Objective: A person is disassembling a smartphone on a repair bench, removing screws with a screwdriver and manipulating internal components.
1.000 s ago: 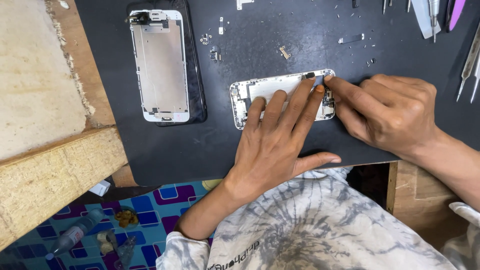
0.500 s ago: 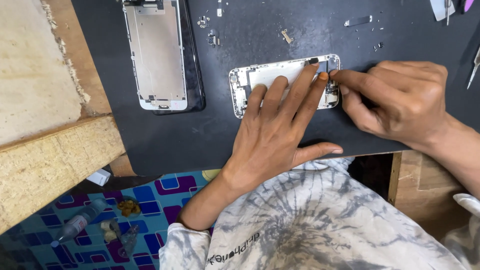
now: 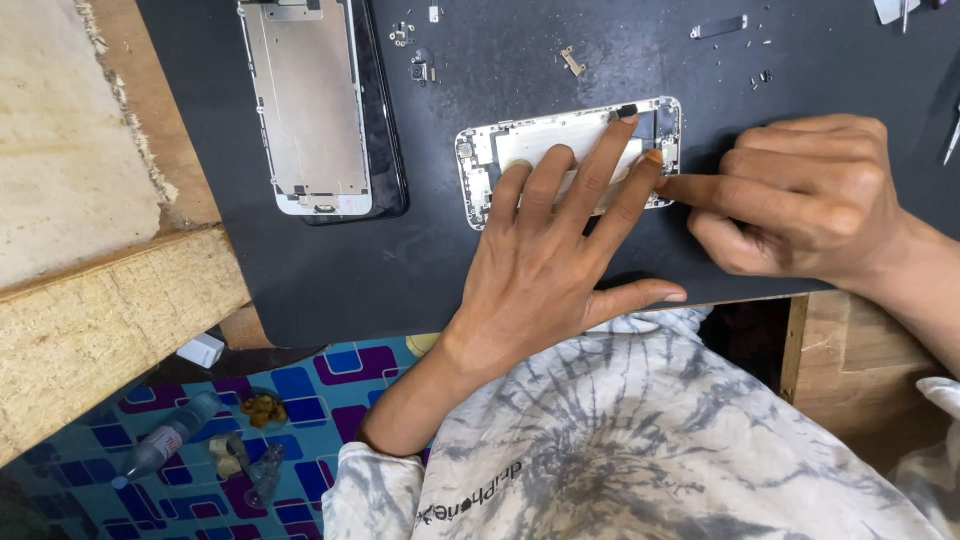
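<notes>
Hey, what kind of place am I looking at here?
Probably a phone repair bench: an opened phone frame under both hands on a black work mat, a detached screen assembly, and loose small parts.

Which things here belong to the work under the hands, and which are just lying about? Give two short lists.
In hand:
- opened phone body, on the black mat
- left hand, fingers flat on it
- right hand, fingertip at its right end

Lying about:
- screen panel
- loose small parts
- plastic bottle on the floor
</notes>
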